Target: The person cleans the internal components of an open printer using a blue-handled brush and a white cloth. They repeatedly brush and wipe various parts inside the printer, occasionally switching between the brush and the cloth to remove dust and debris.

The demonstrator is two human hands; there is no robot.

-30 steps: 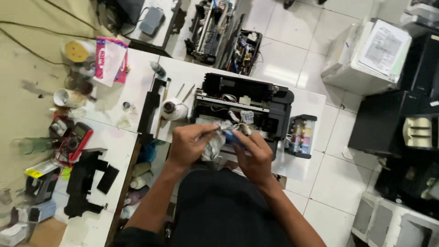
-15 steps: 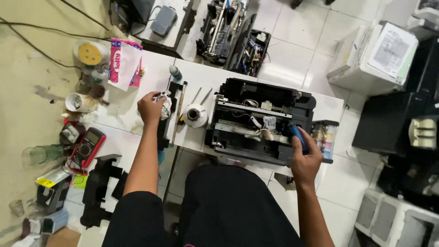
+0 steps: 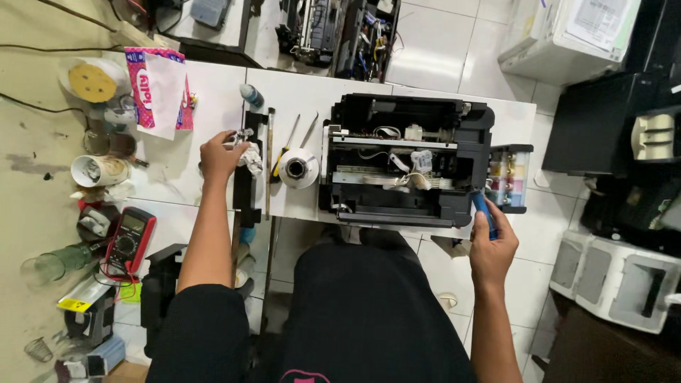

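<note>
An opened black printer (image 3: 404, 163) with its cover off sits on a white table (image 3: 305, 92), ink tanks (image 3: 508, 177) at its right side. My left hand (image 3: 221, 154) is out to the left on the table, closed around a small metal part and a crumpled white tissue (image 3: 251, 157). My right hand (image 3: 491, 245) is at the printer's front right corner, gripping a blue-handled tool (image 3: 484, 213) that points up toward the ink tanks. A white tape roll (image 3: 298, 168) and two screwdrivers (image 3: 286, 147) lie between my left hand and the printer.
A red multimeter (image 3: 128, 237), cups (image 3: 96, 170), a pink packet (image 3: 157, 89) and a sanding disc (image 3: 91, 81) clutter the left bench. More dismantled printers (image 3: 333, 32) stand behind the table. Boxed and black printers (image 3: 603, 120) crowd the tiled floor at right.
A second ago both hands worked together on a small part in front of the printer. They then split: left hand to the table at left, right hand to the printer's right corner with the blue tool.
</note>
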